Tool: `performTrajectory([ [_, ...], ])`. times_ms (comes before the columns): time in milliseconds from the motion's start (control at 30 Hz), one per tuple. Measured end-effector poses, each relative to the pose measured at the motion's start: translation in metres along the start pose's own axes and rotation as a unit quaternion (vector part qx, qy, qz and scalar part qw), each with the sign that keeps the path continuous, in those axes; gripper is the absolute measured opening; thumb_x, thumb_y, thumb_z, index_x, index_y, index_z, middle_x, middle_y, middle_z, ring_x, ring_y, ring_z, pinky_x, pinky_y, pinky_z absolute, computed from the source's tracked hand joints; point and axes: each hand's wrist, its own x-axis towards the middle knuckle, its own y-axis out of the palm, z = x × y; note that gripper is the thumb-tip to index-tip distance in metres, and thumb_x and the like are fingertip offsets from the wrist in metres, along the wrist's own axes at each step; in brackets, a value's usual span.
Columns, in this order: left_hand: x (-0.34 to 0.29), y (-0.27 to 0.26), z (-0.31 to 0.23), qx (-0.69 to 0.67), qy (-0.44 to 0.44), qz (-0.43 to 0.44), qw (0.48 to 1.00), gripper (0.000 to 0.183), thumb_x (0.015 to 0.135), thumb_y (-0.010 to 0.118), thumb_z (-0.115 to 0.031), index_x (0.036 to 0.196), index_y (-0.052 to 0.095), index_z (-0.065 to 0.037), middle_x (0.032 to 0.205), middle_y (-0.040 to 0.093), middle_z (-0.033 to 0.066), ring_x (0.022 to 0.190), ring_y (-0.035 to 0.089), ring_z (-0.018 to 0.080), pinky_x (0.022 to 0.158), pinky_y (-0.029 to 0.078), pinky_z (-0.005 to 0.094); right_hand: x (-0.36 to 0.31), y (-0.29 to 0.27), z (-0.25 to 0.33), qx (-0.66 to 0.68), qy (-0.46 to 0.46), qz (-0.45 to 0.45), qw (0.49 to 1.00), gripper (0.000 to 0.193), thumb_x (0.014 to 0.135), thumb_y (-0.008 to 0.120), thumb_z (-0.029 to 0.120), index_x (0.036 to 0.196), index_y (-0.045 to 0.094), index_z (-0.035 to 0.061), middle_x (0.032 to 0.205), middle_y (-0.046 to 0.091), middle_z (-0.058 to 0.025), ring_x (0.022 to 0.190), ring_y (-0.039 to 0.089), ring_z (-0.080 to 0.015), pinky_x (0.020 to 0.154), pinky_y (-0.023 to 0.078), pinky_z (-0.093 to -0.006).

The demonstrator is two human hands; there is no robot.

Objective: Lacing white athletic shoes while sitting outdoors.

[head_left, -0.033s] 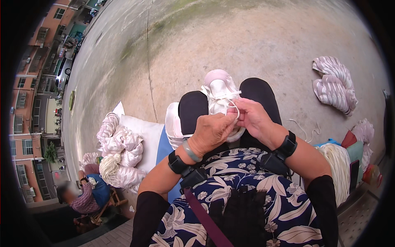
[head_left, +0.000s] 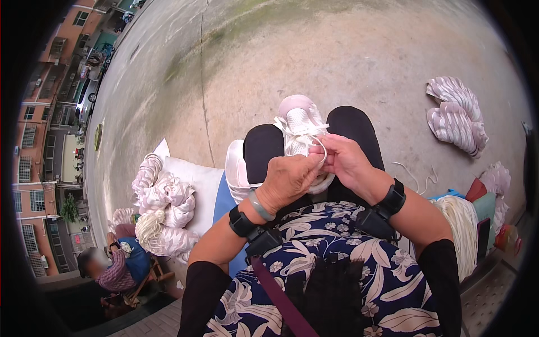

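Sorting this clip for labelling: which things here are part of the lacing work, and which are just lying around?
In hand: left hand, right hand, white lace, pale shoe.
Lying about: shoe pile, bundled shoes, loose laces.

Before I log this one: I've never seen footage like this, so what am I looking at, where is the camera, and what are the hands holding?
No machine here: a seated person works with two bare hands. The camera sits on their head and looks down, so the forearms enter from the bottom edge, and the wide lens bends the concrete ground into a curve. The left hand and right hand meet over a pale pink shoe resting on the person's knees. The fingers pinch its white lace. A second shoe lies beside the left knee. Left of it is a heap of pale bundles; more bundles lie on the ground at the right. Another person sits at the lower left.
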Motion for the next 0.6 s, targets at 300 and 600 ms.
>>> performTrajectory([
  [300, -0.0053, 0.0005, 0.0086, -0.05, -0.05, 0.033, 0.997, 0.008, 0.077, 0.056, -0.01, 0.071, 0.055, -0.006, 0.062, 0.054, 0.0153, 0.057, 0.057, 0.0325, 0.05, 0.045, 0.0376, -0.0021, 0.0073, 0.0077, 0.012, -0.041, 0.004, 0.999, 0.022, 0.09, 0.051, 0.019, 0.103, 0.058, 0.002, 0.091, 0.064, -0.0072, 0.081, 0.061, -0.0128, 0.075, 0.047, -0.0272],
  [600, -0.0083, -0.0027, 0.009, -0.105, -0.075, 0.031, 0.991, 0.011, 0.08, 0.054, -0.006, 0.069, 0.053, -0.002, 0.059, 0.049, 0.017, 0.051, 0.052, 0.0317, 0.047, 0.041, 0.0334, 0.0023, 0.0049, 0.0076, 0.024, -0.061, 0.015, 0.998, 0.025, 0.09, 0.053, 0.017, 0.104, 0.057, -0.0031, 0.089, 0.063, -0.0083, 0.077, 0.061, -0.0135, 0.074, 0.049, -0.0264],
])
